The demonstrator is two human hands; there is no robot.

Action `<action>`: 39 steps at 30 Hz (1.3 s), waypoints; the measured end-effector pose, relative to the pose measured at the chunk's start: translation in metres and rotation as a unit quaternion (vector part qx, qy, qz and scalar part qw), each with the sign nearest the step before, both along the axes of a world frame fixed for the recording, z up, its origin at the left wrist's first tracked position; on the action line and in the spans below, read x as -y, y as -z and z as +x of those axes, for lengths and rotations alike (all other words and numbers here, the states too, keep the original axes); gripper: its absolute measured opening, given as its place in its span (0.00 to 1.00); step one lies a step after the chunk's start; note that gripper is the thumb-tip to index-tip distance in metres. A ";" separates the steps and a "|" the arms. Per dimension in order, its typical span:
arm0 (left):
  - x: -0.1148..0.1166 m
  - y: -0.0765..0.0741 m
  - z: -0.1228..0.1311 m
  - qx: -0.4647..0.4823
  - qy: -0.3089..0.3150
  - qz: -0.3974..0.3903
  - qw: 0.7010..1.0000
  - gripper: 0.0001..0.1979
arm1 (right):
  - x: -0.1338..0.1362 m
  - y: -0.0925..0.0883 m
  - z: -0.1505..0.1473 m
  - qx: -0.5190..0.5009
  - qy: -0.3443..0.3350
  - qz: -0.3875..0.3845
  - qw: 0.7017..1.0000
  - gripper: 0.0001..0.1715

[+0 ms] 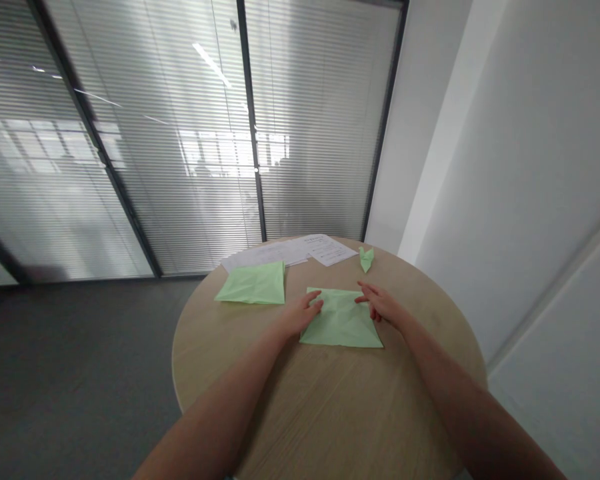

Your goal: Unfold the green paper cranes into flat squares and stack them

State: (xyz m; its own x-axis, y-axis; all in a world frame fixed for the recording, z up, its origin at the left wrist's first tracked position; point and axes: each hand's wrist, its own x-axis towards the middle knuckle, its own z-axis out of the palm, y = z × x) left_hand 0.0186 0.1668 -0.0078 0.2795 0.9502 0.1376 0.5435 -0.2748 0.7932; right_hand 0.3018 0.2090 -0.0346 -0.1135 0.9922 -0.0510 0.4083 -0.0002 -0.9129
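Observation:
A light green square sheet of paper [341, 320] lies flat on the round wooden table [330, 400] in front of me. My left hand [303, 313] rests on its left edge, fingers stretched out and thumb apart. My right hand [380, 303] lies on the sheet's right edge with fingers extended flat. Neither hand grips anything. A second green sheet [254, 283] lies to the left, further back. A small folded green paper figure [366, 258] sits at the back of the table.
White printed papers [290, 252] lie at the table's far edge. Behind the table stand glass walls with closed blinds [180, 147]. A white wall [505, 167] runs along the right. Grey carpet [70, 373] lies to the left.

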 end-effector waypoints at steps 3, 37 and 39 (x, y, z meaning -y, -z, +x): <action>0.006 -0.007 -0.001 -0.012 0.048 0.035 0.998 0.24 | -0.003 0.003 0.001 0.025 -0.002 0.003 1.000 0.34; -0.003 -0.023 -0.019 -0.018 -0.045 0.154 0.987 0.08 | -0.011 0.004 0.009 0.002 0.119 0.228 0.966 0.06; -0.002 -0.021 -0.017 -0.028 -0.042 0.150 0.987 0.08 | -0.011 -0.001 0.009 0.014 0.116 0.241 0.964 0.05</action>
